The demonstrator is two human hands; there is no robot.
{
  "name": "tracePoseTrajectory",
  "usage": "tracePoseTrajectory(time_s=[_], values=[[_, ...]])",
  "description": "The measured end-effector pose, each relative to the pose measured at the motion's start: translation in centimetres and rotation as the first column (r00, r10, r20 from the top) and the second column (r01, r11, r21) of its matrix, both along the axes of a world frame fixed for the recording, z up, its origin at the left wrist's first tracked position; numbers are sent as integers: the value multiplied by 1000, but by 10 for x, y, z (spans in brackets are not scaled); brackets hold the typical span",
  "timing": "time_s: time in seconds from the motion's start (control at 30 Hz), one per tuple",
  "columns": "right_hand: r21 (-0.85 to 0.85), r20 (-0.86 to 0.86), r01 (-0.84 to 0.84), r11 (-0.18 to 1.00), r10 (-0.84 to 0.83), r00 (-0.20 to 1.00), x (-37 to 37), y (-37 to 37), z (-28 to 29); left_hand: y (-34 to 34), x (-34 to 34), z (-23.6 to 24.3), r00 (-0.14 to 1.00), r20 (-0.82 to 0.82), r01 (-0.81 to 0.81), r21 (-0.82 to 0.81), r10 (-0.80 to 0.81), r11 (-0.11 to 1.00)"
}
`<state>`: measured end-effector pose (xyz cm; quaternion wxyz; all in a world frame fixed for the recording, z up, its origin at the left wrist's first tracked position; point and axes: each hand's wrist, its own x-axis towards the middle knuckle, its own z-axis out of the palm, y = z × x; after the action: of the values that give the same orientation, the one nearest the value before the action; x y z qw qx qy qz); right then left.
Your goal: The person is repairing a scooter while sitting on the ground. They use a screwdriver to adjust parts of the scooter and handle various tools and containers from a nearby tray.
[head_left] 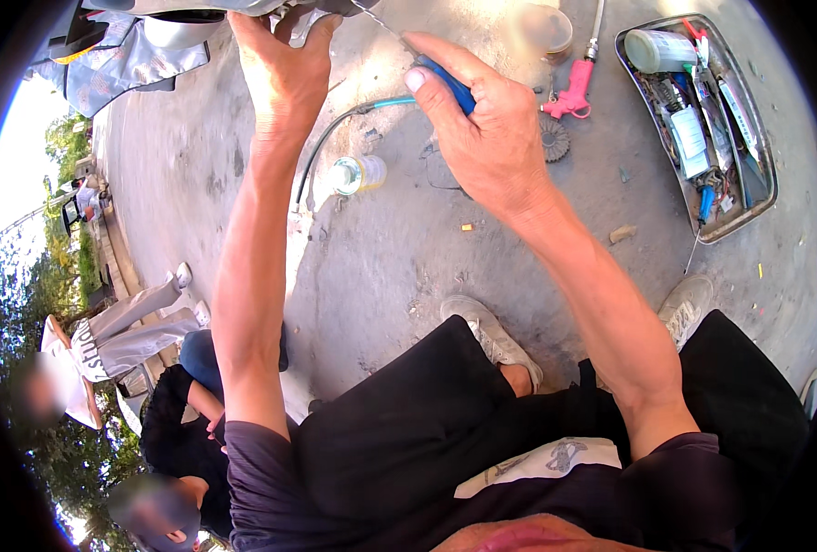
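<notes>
My right hand (486, 129) is closed around the blue handle of a screwdriver (450, 83), with my thumb and index finger along it. The thin metal shaft points up and left to the top edge, where its tip is cut off. My left hand (284, 69) reaches up to the underside of a grey and silver vehicle part (183, 28). Its thumb and fingers curl about a piece there, partly beyond the picture's edge, so I cannot make out what they grip. Under my wrists, a dark hose with a blue end (371, 106) runs over the ground.
A small tin can (358, 175) stands between my forearms. Right of my right hand lie a pink air gun (571, 92), a black ribbed disc (553, 140) and a round tub (546, 32). Farther right is a tool tray (765, 184). Two people (174, 432) (82, 354) are at the left.
</notes>
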<state>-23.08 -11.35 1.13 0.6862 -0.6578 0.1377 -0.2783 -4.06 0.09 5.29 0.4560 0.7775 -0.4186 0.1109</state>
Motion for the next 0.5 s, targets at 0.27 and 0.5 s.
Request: tracePoseTrajectory(time_s=[0.27,0.5], values=[[-108,121,98,989,-85,989,19,-5,-9,-6,-3,2,1000,-7,6,-15,-6,1000],[-92,72,38,995,-31,997,16,-10,-5,-6,-6,2,999,-26,-32,-9,32,999]])
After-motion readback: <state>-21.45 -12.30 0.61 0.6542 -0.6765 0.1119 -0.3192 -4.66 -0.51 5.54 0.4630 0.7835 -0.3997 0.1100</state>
